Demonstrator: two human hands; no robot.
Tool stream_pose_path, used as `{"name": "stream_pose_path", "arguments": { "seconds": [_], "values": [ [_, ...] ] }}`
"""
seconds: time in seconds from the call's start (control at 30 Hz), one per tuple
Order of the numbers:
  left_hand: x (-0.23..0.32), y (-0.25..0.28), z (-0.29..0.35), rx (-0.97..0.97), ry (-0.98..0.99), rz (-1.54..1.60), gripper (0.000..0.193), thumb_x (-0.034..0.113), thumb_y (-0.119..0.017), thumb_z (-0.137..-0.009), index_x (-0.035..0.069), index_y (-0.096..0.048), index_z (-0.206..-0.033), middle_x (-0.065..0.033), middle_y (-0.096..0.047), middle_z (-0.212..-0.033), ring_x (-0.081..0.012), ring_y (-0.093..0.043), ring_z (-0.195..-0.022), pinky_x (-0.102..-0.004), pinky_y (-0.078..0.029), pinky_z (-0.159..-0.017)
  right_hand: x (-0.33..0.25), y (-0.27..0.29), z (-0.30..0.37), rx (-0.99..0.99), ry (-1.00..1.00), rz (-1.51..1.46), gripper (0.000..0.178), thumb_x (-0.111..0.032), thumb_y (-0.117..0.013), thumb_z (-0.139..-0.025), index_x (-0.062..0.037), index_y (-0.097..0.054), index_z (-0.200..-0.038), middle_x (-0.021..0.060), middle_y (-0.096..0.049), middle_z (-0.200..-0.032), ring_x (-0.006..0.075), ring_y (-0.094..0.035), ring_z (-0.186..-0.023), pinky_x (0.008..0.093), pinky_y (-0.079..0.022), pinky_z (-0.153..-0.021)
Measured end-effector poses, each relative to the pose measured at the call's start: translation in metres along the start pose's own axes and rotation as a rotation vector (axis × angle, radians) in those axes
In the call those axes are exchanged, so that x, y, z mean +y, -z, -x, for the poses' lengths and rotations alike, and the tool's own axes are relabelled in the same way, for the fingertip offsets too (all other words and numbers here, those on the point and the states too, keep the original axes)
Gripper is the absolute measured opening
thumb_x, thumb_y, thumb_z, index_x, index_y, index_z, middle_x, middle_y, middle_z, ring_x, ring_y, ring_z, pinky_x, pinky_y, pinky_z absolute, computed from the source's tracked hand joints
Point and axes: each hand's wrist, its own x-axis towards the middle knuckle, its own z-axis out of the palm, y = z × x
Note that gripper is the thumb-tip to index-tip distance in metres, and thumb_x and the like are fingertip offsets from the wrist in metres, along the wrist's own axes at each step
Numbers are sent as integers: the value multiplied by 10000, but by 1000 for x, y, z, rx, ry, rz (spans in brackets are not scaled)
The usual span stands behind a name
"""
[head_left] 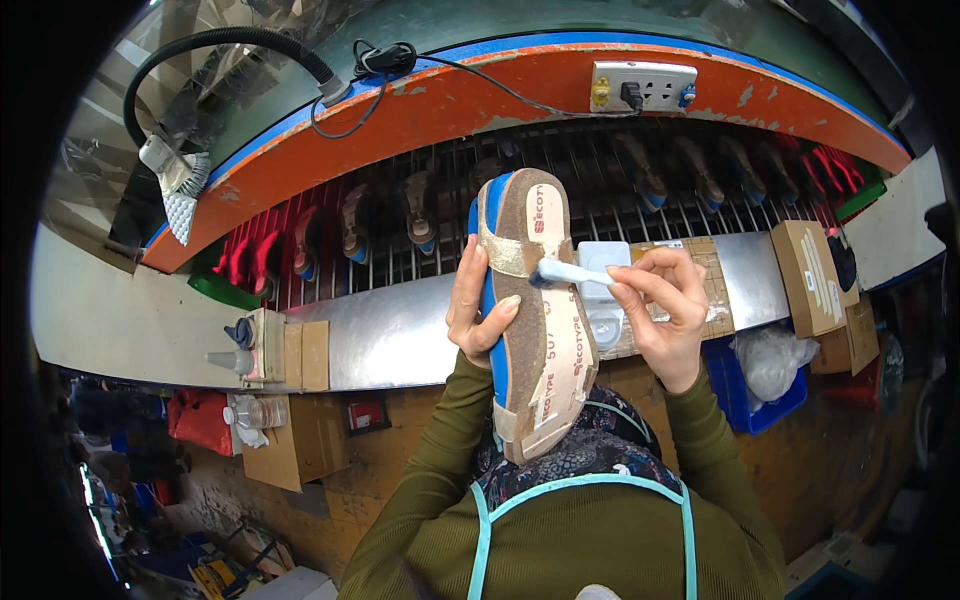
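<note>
A lasted shoe [524,325] is held bottom side up in front of me, brown felt-like with a blue side and a pale printed insole board. My left hand [474,305] grips it along its left edge, thumb across the bottom. Between the thumb and fingers of my right hand [668,312] is a small brush [578,273] with a white handle. Its dark bristles meet the shoe's bottom at the middle, beside a cream strap [508,256] that crosses it. Behind the brush, a white plastic container [606,325] sits on the bench, partly hidden by the shoe.
Several shoes lie on a metal roller rack [385,260] beyond the metal bench edge [390,335]. An orange beam [480,105] carries a power socket [660,88]. A flexible-arm lamp [180,180] hangs at left. Cardboard [808,280] and a blue bin [745,405] stand at right.
</note>
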Motion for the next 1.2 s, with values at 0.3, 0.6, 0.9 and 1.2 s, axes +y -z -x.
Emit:
{"name": "stream_pose_path", "arguments": {
  "seconds": [0.3,0.6,0.9,1.2],
  "values": [
    [-2,1,-15,-1,-48,-94,317,123,-723,-824,164,-584,-1106,-256,-506,-1386,-480,-490,-1278,-553,-447,-1044,5,-1,13,-60,-32,-77,219,-122,-811,-716,-133,-774,-931,-7,-625,-868,146,-534,-758,312,-331,-779],
    [-19,-2,-22,66,-218,-254,359,179,-759,-804,163,-589,-1119,-252,-523,-1373,-450,-513,-1269,-522,-473,-1034,-8,-12,42,-34,-128,-139,232,-109,-815,-721,-127,-773,-948,9,-607,-887,156,-555,-808,313,-340,-793],
    [-20,-4,-26,85,-142,-314,413,209,-777,-786,166,-602,-1158,-248,-514,-1389,-440,-511,-1276,-507,-472,-1033,-12,-16,53,40,123,66,283,-140,-840,-704,-165,-771,-978,9,-578,-950,142,-545,-798,330,-303,-803],
    [-18,-11,-34,110,-152,-387,455,268,-780,-800,179,-589,-1203,-239,-470,-1441,-455,-419,-1352,-593,-320,-1110,8,-23,10,86,-157,8,190,-132,-803,-769,-138,-774,-957,30,-589,-949,123,-526,-700,301,-319,-786]
  ]
}}
